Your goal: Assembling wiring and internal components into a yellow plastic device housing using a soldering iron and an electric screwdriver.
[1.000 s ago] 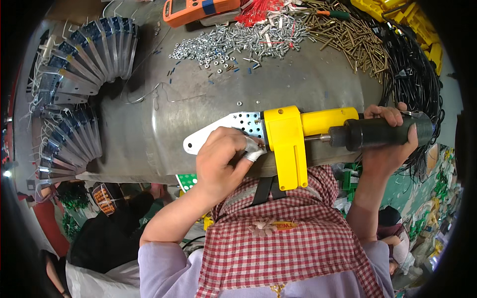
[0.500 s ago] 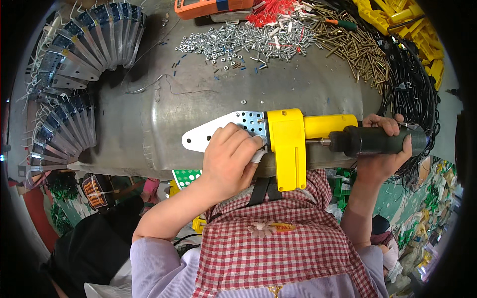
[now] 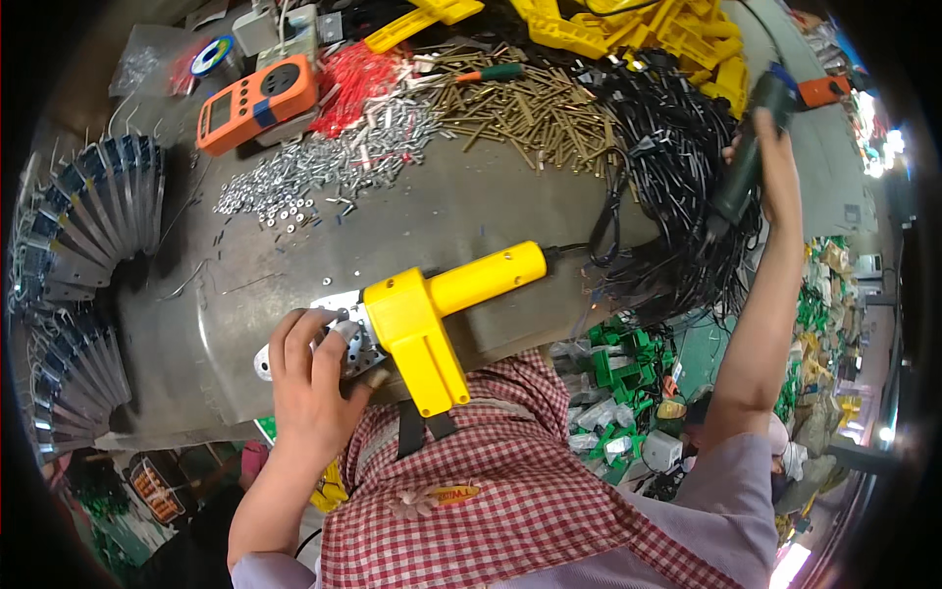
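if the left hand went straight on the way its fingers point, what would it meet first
Most likely the perforated metal plate under the left hand, though exact contact is hard to judge; past the plate's edge lie small nuts.

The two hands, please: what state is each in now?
Left hand: touching the metal plate; grip cannot be told.
Right hand: closed, holding the dark screwdriver.

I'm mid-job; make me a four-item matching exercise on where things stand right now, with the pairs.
1. Left hand
2. Dark power driver
3. Housing with a round handle
4. Brass-coloured fasteners

A. Bright yellow, adjoining the perforated metal plate
B. Piled between silver fasteners and black cables
C. Fingers over the plate
D. Gripped by the right hand

Pairs: 1-C, 2-D, 3-A, 4-B
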A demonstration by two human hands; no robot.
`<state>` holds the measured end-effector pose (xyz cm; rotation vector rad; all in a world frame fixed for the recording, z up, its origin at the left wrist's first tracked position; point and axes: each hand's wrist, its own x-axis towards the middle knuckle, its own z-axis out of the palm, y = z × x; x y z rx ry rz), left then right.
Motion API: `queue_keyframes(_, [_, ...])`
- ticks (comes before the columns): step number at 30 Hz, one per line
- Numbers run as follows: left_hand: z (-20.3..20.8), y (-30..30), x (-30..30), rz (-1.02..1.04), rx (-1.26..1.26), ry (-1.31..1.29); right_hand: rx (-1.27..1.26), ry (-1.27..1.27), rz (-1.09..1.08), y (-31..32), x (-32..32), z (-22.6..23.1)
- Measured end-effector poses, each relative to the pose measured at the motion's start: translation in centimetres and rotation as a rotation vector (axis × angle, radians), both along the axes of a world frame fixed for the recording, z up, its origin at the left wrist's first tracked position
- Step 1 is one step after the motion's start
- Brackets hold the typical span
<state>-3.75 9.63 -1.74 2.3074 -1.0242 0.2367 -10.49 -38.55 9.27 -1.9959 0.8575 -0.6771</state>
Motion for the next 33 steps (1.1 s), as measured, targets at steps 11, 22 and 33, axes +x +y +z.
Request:
queue_keyframes(11, [0.8,6.4,2.3,0.462,-0.467,0.357,-0.957,0.193,0.489,9.1,4.8,-5.8])
queue_keyframes(22, [-1.9,14.2,2.4,0.799,-0.574,0.559,-0.314,-0.165,0.74,26.9,25.8,-6.1])
queue_keyframes(33, [-2.3,13.3,-7.5,0.616,-0.16,0.562,-0.556,-0.024,0.958,27.2,31.0,-6.2])
